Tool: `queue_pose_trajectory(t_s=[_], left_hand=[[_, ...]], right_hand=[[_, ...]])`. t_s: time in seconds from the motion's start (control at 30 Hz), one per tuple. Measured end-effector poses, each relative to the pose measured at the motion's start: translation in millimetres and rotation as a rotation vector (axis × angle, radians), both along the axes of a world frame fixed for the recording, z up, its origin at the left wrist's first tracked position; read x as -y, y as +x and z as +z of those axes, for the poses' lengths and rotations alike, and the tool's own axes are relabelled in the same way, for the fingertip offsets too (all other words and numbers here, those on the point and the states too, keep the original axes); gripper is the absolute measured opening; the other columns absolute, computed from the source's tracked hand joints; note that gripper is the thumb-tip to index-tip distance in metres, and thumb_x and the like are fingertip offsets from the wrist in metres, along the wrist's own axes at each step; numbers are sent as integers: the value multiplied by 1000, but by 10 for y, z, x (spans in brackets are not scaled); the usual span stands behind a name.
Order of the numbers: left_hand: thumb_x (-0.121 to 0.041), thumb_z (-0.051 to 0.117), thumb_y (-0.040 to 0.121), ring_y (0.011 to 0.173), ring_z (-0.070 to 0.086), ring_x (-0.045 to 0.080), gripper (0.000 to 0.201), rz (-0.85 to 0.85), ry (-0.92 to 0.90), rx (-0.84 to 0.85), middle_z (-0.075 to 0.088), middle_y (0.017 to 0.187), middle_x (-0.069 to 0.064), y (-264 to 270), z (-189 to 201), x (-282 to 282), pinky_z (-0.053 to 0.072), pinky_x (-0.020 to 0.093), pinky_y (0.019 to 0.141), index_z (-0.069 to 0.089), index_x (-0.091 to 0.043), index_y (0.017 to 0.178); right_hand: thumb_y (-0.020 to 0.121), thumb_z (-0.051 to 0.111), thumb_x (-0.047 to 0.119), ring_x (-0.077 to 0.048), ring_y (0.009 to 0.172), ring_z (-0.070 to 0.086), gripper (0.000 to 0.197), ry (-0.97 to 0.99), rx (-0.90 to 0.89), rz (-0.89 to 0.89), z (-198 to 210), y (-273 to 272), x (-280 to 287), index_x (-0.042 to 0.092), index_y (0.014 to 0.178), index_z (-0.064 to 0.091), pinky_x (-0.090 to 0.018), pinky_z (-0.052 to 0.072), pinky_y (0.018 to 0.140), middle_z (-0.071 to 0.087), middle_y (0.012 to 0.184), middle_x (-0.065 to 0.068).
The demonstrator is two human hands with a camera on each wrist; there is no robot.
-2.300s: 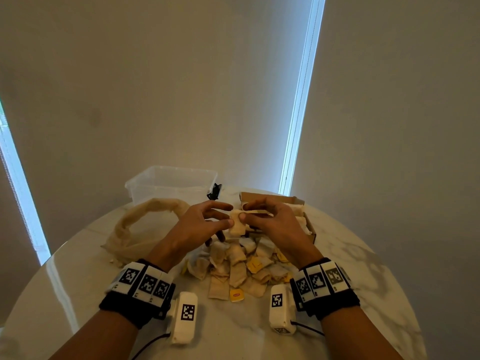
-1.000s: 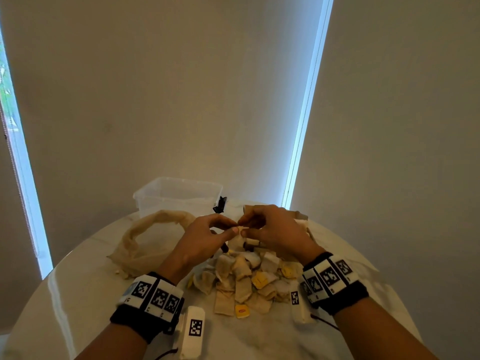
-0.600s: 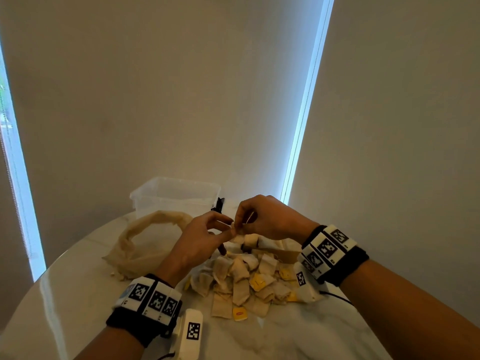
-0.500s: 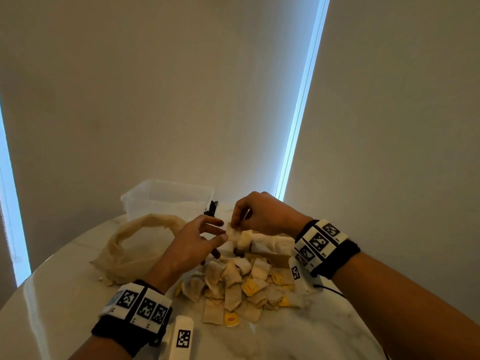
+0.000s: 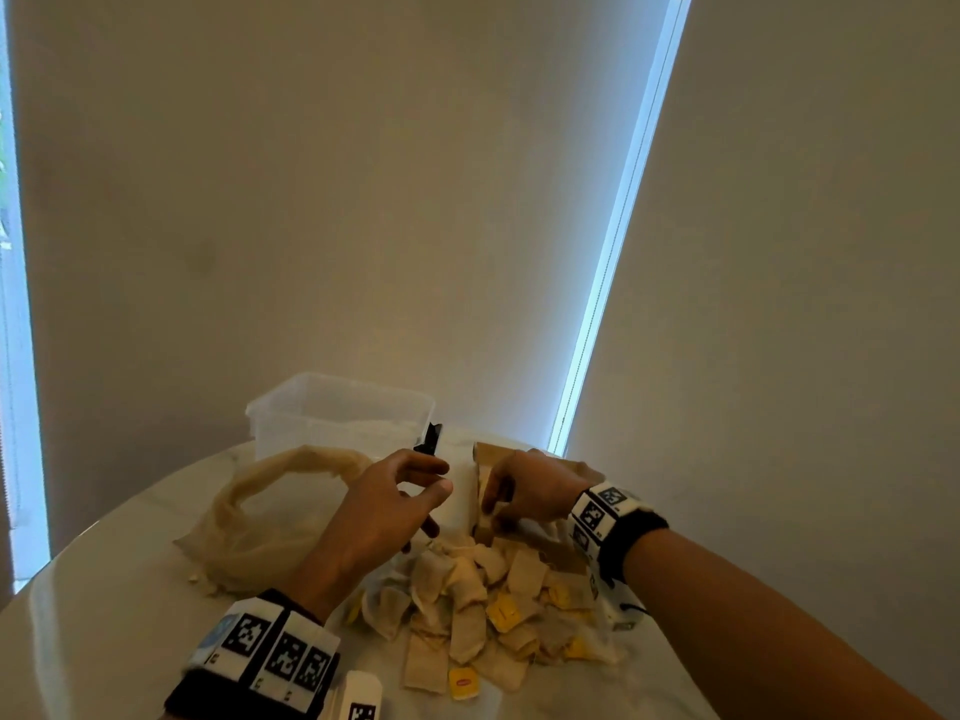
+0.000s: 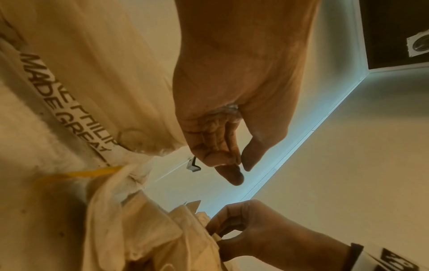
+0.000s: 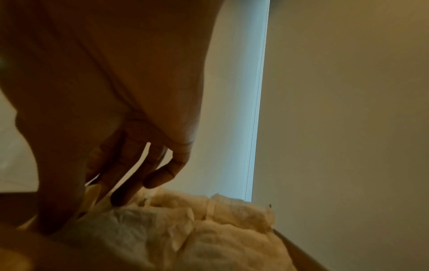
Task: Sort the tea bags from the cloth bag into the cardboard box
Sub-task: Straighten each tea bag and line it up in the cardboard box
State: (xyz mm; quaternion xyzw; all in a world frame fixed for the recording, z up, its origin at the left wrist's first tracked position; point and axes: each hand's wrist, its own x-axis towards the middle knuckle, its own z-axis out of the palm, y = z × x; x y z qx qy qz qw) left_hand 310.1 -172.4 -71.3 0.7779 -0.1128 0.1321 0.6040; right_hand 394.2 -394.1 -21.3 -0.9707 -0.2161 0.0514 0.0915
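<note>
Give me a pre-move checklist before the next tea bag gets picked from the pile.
1. Left hand free: ok, fingers loosely curled and holding nothing.
2. Right hand clear of the box: not ok, its fingers are down among the tea bags in it.
3. Bag released by the right hand: cannot tell, the fingertips are hidden.
4. Pile reachable: ok, it lies on the table between both wrists.
5. Cloth bag out of the way: ok, it lies left of the pile.
</note>
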Motion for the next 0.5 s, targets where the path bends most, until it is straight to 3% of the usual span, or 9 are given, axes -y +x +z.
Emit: queue_pose_trajectory(t_s=[0.07,0.17,0.33,0.5], left_hand=[[-31,70,101,74,77,16,26,4,-2,5,70,117,-10,-7,12,-6,57,25,54,66,-28,126],[-31,69,101,73,77,16,24,3,-13,6,71,115,-11,-19,25,-5,59,28,56,66,-28,124],[-32,69,101,73,77,16,24,2,-13,7,71,115,-10,-26,29,0,57,28,55,67,-28,124],[-32,69,101,74,77,15,24,15,-18,-1,71,115,-11,-29,26,-7,58,27,56,67,-28,125]], right_hand=[[88,85,21,-10,101,63,18,-16,44,24,-96,49,-20,24,106,80,-15,46,82,67,103,15],[87,85,22,-10,94,66,15,-7,100,32,-199,112,-35,23,101,79,-24,58,87,71,101,11],[87,84,25,-10,96,61,18,-2,169,26,-271,175,-16,23,103,76,-14,45,76,67,109,8],[78,92,33,-11,103,54,26,-27,189,4,-236,203,22,29,99,78,-21,47,83,53,118,10]])
